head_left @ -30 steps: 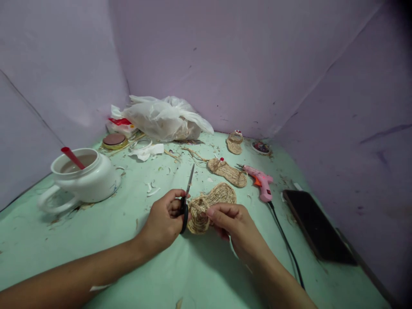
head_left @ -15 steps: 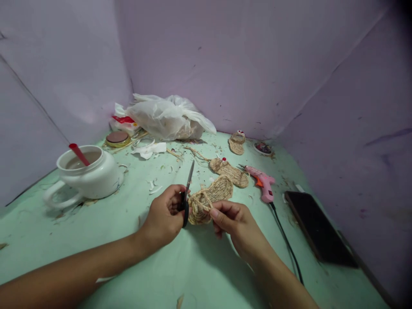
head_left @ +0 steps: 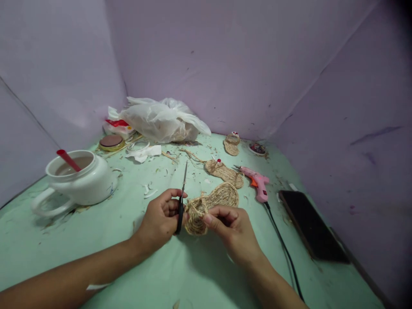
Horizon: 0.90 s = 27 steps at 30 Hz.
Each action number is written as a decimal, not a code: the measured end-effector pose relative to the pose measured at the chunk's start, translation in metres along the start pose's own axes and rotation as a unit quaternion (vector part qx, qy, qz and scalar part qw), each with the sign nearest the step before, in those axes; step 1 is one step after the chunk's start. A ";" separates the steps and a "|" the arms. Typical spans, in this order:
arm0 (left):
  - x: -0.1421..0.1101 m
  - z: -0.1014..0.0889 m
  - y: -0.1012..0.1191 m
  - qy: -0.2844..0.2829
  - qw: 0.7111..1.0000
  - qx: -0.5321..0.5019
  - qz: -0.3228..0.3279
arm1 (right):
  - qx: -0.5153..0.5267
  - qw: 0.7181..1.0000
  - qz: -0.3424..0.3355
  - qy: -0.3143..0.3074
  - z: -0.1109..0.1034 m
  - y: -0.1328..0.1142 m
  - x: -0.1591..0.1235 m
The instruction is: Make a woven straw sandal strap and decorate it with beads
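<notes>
My left hand (head_left: 161,219) is closed around black-handled scissors (head_left: 181,210), whose blades point up and away. Its fingertips also reach the near left edge of a miniature slipper (head_left: 222,199) made of coiled twine. My right hand (head_left: 236,229) pinches the twine strap that crosses the slipper's near end, thumb against the forefinger. The slipper is held a little above the table, tilted, with its sole facing me. Just behind it lies a second twine slipper (head_left: 225,174) with a red bead and a loose twine tail.
At right are a pink glue gun (head_left: 257,182) with a black cord and a dark phone (head_left: 312,227). A white mug (head_left: 92,182) holding a red stick stands at left. Behind lie a plastic bag (head_left: 157,120), a small finished slipper (head_left: 231,146) and scraps.
The slipper has come slightly lower and its far end has swung to the right. The scissors have turned more edge-on. Both hands keep their holds, and the view has shifted a little.
</notes>
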<state>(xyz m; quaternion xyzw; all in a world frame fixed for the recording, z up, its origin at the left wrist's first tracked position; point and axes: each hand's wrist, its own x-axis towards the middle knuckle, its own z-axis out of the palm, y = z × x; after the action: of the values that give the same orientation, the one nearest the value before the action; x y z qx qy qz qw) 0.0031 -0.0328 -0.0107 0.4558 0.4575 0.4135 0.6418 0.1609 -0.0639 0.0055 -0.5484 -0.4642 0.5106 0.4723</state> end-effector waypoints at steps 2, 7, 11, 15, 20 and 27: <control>0.001 0.001 -0.001 -0.003 1.000 0.005 -0.003 | 0.014 1.000 0.016 0.020 0.001 0.002 0.002; 0.003 0.003 -0.003 -0.005 1.000 0.019 0.008 | 0.040 0.998 0.039 0.040 0.003 0.007 0.006; 0.002 0.003 -0.002 -0.003 0.999 0.031 0.011 | 0.050 0.997 0.042 0.043 0.003 0.008 0.007; 0.001 0.003 -0.003 -0.005 0.999 0.032 0.013 | 0.061 0.996 0.043 0.048 0.003 0.012 0.008; 0.000 0.003 -0.005 -0.006 0.999 0.034 0.021 | 0.058 0.997 0.037 0.041 0.001 0.014 0.009; 0.002 -0.010 0.000 -0.030 0.997 -0.017 0.070 | -0.026 0.992 -0.125 0.017 -0.009 0.007 0.006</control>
<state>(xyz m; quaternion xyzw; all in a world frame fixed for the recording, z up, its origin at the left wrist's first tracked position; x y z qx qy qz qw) -0.0062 -0.0283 -0.0127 0.4882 0.3979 0.4510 0.6324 0.1705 -0.0590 -0.0021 -0.5071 -0.5343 0.4254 0.5258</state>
